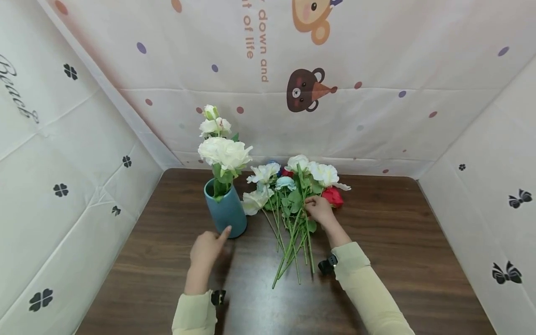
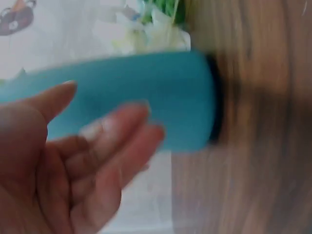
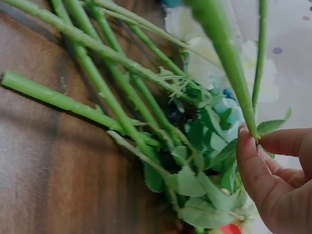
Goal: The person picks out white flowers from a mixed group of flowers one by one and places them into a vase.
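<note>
A blue vase (image 1: 229, 214) stands at the left, tilted slightly in the head view, with white flowers (image 1: 224, 152) rising from its mouth. Beside its lower part is my left hand (image 1: 206, 250); in the left wrist view the fingers (image 2: 131, 146) are loosely bent in front of the vase (image 2: 165, 92), blurred and holding nothing. Over the pile of flowers, my right hand (image 1: 321, 211) pinches a green flower stem (image 3: 231, 73) between thumb and fingertips, close to a small leaf.
White, pale blue and red artificial flowers (image 1: 285, 182) lie heaped on the brown wooden table (image 1: 385, 242), their crossed stems (image 1: 293, 251) pointing toward the front. A printed cloth backdrop (image 1: 377, 125) closes off the rear and both sides.
</note>
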`<action>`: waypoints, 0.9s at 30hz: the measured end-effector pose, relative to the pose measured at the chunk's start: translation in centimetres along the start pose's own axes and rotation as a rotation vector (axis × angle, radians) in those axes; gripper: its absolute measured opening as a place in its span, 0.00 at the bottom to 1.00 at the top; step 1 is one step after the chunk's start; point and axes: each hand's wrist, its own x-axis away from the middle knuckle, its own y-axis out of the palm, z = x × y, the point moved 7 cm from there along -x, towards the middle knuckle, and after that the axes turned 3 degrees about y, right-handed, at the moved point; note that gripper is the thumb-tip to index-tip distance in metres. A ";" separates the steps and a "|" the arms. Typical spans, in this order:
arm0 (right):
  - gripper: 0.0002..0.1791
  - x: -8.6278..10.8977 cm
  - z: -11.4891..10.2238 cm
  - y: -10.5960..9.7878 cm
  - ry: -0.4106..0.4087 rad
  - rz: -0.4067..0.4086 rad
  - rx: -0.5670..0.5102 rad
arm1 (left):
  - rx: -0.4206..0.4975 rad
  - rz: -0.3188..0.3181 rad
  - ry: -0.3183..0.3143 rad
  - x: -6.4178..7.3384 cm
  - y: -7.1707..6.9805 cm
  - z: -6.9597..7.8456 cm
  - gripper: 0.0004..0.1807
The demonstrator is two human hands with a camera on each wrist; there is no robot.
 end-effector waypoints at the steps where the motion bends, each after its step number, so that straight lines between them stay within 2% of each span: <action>1: 0.20 0.1 -0.2 -0.2 -0.014 0.010 0.002 | 0.047 -0.051 0.032 0.3 0.8 0.5 0.34; 5: 0.20 0.9 -1.0 -1.1 -0.059 0.044 -0.008 | 0.303 -0.227 0.200 0.7 4.6 3.9 0.25; 8: 0.21 1.6 -1.8 -1.4 -0.090 0.048 -0.035 | 0.475 -0.326 0.262 0.5 6.7 6.3 0.23; 11: 0.20 2.4 -2.6 -1.8 -0.118 0.053 -0.073 | 0.607 -0.377 0.279 0.0 7.8 8.4 0.23; 13: 0.20 3.0 -3.2 -2.0 -0.137 0.056 -0.099 | 0.681 -0.408 0.273 -0.3 8.2 9.7 0.25; 16: 0.20 3.8 -4.0 -2.5 -0.169 0.077 -0.067 | 0.777 -0.485 0.253 -0.6 8.5 11.5 0.30; 21: 0.19 5.0 -5.3 -3.5 -0.225 0.140 0.033 | 0.912 -0.693 0.217 0.0 9.0 15.2 0.36; 24: 0.18 5.4 -5.8 -3.6 -0.252 0.168 0.074 | 1.015 -0.819 0.152 0.7 9.3 17.3 0.36; 27: 0.17 5.6 -6.0 -3.3 -0.269 0.184 0.100 | 1.159 -0.925 0.060 1.3 9.4 18.8 0.29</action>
